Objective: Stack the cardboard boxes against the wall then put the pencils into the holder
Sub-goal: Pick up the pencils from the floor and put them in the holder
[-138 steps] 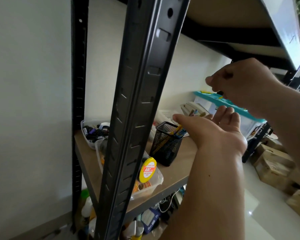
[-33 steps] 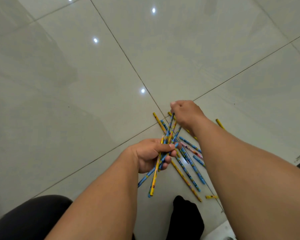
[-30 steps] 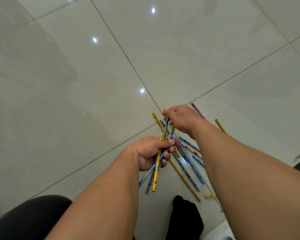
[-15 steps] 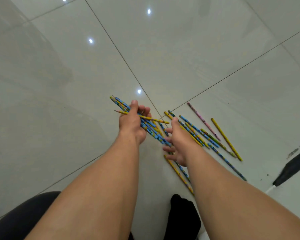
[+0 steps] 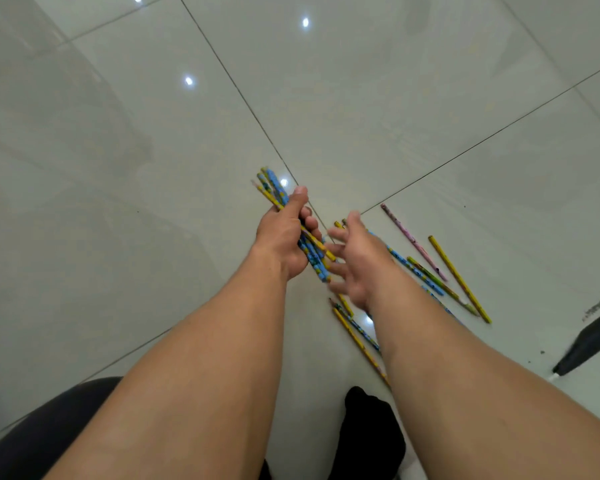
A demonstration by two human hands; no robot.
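My left hand point(image 5: 284, 240) grips a bundle of blue and yellow pencils point(image 5: 272, 187) above the tiled floor, their ends sticking out past my thumb. My right hand point(image 5: 359, 261) hovers just to the right of the bundle, fingers spread and holding nothing. Several loose pencils lie on the floor beside and under my right arm: a pink one point(image 5: 413, 240), a yellow one point(image 5: 459, 278), a blue one point(image 5: 416, 270) and more near my foot point(image 5: 357, 336). Neither the holder nor the cardboard boxes are in view.
The floor is glossy pale tile point(image 5: 153, 168) with dark grout lines. My foot in a black sock point(image 5: 368, 431) stands at the bottom centre. A dark slanted object point(image 5: 589, 341) lies at the right edge, and a dark trouser knee point(image 5: 42, 431) fills the lower left.
My left hand has tightened the pencils into a neater bundle and turned it more upright. My right hand has lifted off the floor pencils and now hovers open beside the bundle.
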